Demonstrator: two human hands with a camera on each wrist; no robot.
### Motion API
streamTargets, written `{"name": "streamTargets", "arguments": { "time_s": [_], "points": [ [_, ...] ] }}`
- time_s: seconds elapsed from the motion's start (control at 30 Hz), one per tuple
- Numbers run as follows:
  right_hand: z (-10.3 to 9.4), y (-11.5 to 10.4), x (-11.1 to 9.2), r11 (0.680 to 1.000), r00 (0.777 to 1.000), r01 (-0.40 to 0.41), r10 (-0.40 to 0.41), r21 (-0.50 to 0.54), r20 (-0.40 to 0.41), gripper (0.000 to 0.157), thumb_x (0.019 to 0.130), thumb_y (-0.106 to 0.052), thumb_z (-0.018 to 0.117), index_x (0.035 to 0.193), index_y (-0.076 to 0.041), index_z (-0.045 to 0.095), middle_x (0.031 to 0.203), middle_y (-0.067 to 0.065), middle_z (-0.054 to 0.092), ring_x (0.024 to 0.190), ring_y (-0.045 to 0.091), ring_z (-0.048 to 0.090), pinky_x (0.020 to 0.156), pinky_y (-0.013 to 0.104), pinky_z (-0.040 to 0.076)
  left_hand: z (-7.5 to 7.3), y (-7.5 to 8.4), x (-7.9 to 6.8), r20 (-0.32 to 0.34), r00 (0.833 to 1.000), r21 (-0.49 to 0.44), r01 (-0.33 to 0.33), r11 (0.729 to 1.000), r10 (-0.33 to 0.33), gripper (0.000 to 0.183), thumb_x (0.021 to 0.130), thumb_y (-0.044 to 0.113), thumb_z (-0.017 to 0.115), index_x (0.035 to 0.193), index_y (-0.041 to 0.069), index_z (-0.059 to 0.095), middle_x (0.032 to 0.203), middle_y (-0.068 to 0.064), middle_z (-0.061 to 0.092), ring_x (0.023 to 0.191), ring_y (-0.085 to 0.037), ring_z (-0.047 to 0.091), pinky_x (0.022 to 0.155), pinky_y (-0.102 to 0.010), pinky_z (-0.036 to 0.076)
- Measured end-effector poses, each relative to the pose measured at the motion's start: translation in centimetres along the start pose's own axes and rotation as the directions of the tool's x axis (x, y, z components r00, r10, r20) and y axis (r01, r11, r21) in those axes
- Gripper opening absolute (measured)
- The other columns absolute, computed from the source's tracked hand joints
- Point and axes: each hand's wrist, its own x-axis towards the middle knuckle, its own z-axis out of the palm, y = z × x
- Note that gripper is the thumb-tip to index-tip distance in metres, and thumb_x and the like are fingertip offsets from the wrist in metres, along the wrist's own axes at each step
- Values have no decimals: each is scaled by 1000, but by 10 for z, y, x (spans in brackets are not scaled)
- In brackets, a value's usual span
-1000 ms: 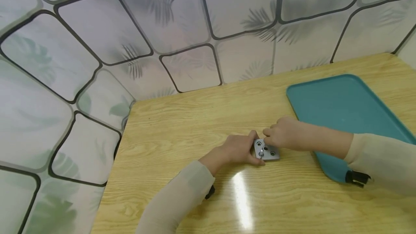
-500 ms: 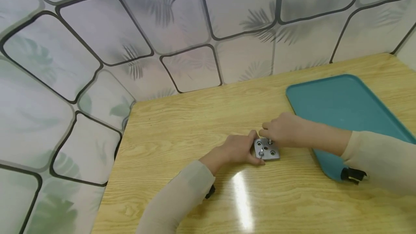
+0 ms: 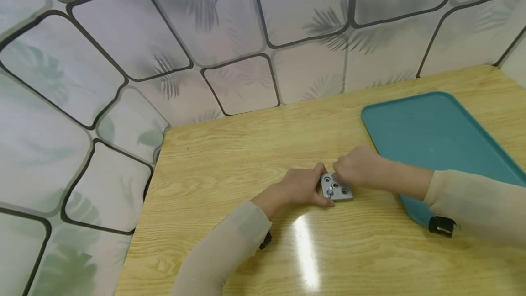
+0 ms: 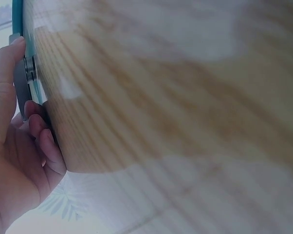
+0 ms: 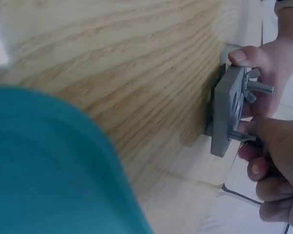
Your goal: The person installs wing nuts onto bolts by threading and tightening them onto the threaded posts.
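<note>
A grey metal plate [image 3: 337, 187] with several round holes lies on the wooden table. My left hand [image 3: 302, 187] grips its left side, thumb on the near edge and fingers at the far edge. A wing nut [image 5: 250, 85] sits on a threaded bolt [image 5: 264, 87] standing up from the plate's near left corner. At the far right corner, my right hand [image 3: 361, 167] pinches a wing nut at a second bolt [image 5: 238, 136]; the fingers hide most of that nut. In the left wrist view, the left thumb and fingers hold the plate's edges.
A teal tray [image 3: 427, 136] lies right of the plate, partly under the right forearm. The pale patterned wall covering [image 3: 242, 83] rises behind and left of the table [image 3: 230, 159]. A dark wrist strap piece [image 3: 441, 226] hangs below the right sleeve.
My right hand rose slightly off the second bolt half a second ago, baring its top, and is now back down over it with fingers curled tighter. The left hand and plate stay in place.
</note>
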Motion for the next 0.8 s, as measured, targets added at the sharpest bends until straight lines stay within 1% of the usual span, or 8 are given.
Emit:
{"name": "streamTargets", "arguments": {
  "time_s": [0.07,0.13,0.27,0.37,0.43,0.6,0.73,0.8],
  "points": [
    [-2,1,1,1000,1000,-9,9,14,5,38,86,-36,67,63,-11,49,53,-4,38,43,8,28,36,26,31,0,-1,0,1,1000,0,-5,1000,5,67,74,62,69,116,18,40,78,8,57,69,-7,53,59,-25,39],
    [-5,4,2,999,1000,28,-29,19,12,33,83,-40,69,72,-11,56,60,-4,45,45,8,33,38,25,32,1,-1,1,3,1000,2,-7,1000,7,68,74,63,69,116,18,40,79,7,58,69,-7,53,58,-25,40],
    [-12,9,4,985,985,168,-167,-32,42,24,77,-28,76,91,-14,61,75,-2,53,50,8,40,43,23,32,1,-1,0,7,1000,3,-5,1000,5,67,74,64,68,113,18,38,79,6,58,69,-7,53,57,-25,40],
    [-15,9,4,977,975,212,-209,-31,80,15,78,-16,75,85,-13,62,72,-2,51,50,6,36,42,22,31,0,-1,-1,11,1000,4,0,1000,0,66,74,63,69,111,18,38,76,7,56,67,-7,52,56,-25,39],
    [-14,8,4,983,979,184,-183,-13,87,17,80,-19,73,74,-11,59,65,-2,48,50,5,30,40,22,31,0,-1,-1,10,1000,4,0,1000,0,66,74,63,69,113,18,39,76,9,55,66,-7,52,56,-24,39],
    [-6,4,2,998,998,42,-45,53,48,40,88,-32,65,58,-13,45,53,-5,36,46,6,21,37,24,28,0,-1,0,0,1000,3,-8,1000,8,69,74,62,69,117,17,39,75,9,55,66,-7,52,57,-24,39],
    [-5,4,2,995,994,-30,19,99,108,41,89,-39,62,62,-13,47,53,-5,37,45,7,25,38,24,26,1,-1,0,-2,1000,4,-14,1000,14,69,74,63,69,116,17,39,76,8,55,66,-7,51,57,-24,39],
    [-6,6,2,994,994,-5,-7,106,111,36,86,-42,66,70,-13,52,57,-5,42,45,7,29,39,23,27,0,-1,0,2,1000,3,-14,1000,14,68,74,63,69,115,17,39,78,8,55,67,-7,51,58,-24,39]
  ]
}}
